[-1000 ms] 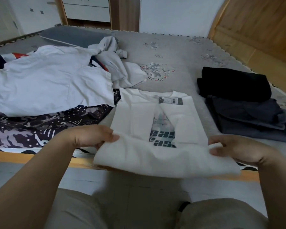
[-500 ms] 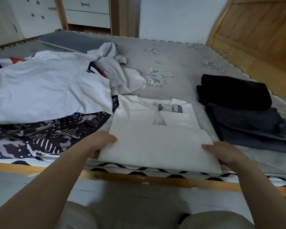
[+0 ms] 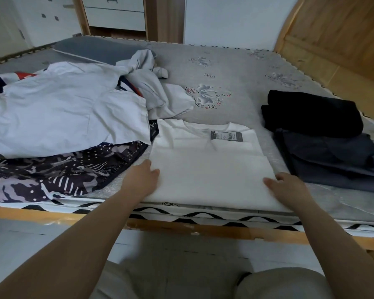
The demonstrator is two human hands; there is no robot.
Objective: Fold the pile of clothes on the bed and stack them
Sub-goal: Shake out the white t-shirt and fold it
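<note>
shirt: white cotton T-shirt, folded bottom-up, flat at the near edge of the grey mattress
left hand: resting on the shirt's left edge, fingers loosely bent; can't tell if it pinches cloth
right hand: flat on the right edge, fingers relaxed, gripping nothing
done: dark folded stack just right of the shirt
left: this shirt probably needs one more fold; unfolded heap on my left untouched
writing: dark barcode tag at the collar, print too small to read
</note>
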